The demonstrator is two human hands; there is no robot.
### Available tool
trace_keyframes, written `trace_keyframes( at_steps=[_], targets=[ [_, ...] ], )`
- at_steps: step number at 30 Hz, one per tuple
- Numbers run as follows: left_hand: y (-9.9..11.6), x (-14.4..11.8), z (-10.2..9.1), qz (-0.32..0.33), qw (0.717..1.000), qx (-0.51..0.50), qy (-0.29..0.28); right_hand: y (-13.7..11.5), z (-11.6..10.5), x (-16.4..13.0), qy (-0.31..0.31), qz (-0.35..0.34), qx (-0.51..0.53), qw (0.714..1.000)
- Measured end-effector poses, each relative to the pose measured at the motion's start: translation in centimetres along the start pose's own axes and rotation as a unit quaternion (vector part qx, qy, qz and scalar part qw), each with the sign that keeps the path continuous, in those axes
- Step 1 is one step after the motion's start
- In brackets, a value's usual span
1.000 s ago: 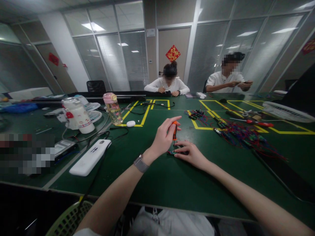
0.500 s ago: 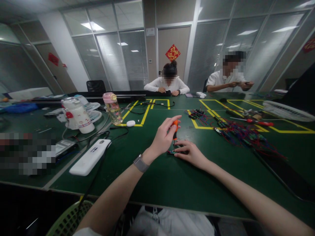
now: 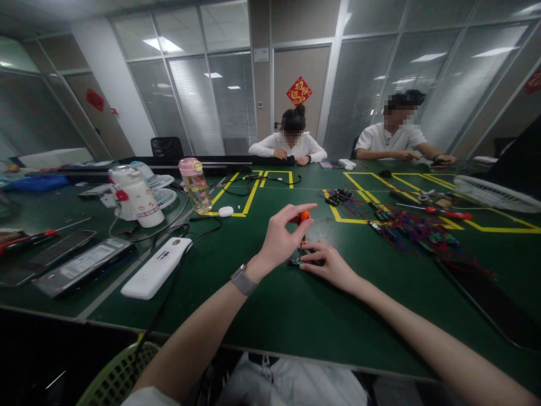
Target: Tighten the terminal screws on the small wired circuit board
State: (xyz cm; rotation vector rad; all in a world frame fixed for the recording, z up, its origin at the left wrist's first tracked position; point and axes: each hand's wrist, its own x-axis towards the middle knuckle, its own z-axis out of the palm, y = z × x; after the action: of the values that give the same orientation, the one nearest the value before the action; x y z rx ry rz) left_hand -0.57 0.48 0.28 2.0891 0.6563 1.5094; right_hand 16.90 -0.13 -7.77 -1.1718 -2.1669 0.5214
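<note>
A green table point(image 3: 270, 316) marked with yellow tape outlines fills a glass-walled office, with two other people seated at its far edge at 12 and 1 o'clock. From left to right it carries flat devices point(image 3: 80, 265) at 9 o'clock, a white bottle point(image 3: 137, 197), a white power bank point(image 3: 155, 268), a pink-capped bottle point(image 3: 194, 185), and at 2 o'clock a tangle of red and blue wired parts point(image 3: 418, 234) with a red-handled screwdriver point(image 3: 448, 213) beyond. At centre, the left hand point(image 3: 281, 239), a watch on its wrist, pinches the orange screwdriver point(image 3: 302, 220) upright between fingertips, its tip on a small board point(image 3: 298, 262) that the right hand point(image 3: 327, 265) presses flat on the table with closed fingers.
</note>
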Motion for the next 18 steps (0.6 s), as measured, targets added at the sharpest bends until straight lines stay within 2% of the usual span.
trace_keyframes(
  at_steps=[2,4,9,10,14,16,18],
  targets=[
    [0.12,0.0,-0.04,0.013,0.997,0.06,0.035,0.0,0.0,0.0,-0.001,0.003,-0.004,1.0],
    [0.2,-0.08,0.02,0.014,0.996,0.075,0.042,0.01,0.0,0.0,-0.001,0.004,-0.006,1.0],
    [0.17,-0.28,0.38,-0.013,0.999,-0.037,-0.028,-0.02,-0.06,0.04,-0.005,0.004,-0.005,1.0],
    [0.2,-0.27,0.37,-0.008,0.999,-0.025,-0.02,-0.04,-0.08,0.05,-0.007,0.004,-0.005,1.0],
    [0.42,-0.12,0.09,0.042,0.991,0.102,0.07,-0.04,-0.11,0.09,-0.007,0.0,-0.003,1.0],
    [0.46,-0.07,0.01,0.055,0.991,0.107,0.056,0.0,-0.09,0.08,-0.008,0.001,-0.003,1.0],
    [0.39,-0.02,0.04,0.044,0.998,0.05,0.011,0.06,-0.07,0.06,-0.007,0.002,-0.002,1.0]
  ],
)
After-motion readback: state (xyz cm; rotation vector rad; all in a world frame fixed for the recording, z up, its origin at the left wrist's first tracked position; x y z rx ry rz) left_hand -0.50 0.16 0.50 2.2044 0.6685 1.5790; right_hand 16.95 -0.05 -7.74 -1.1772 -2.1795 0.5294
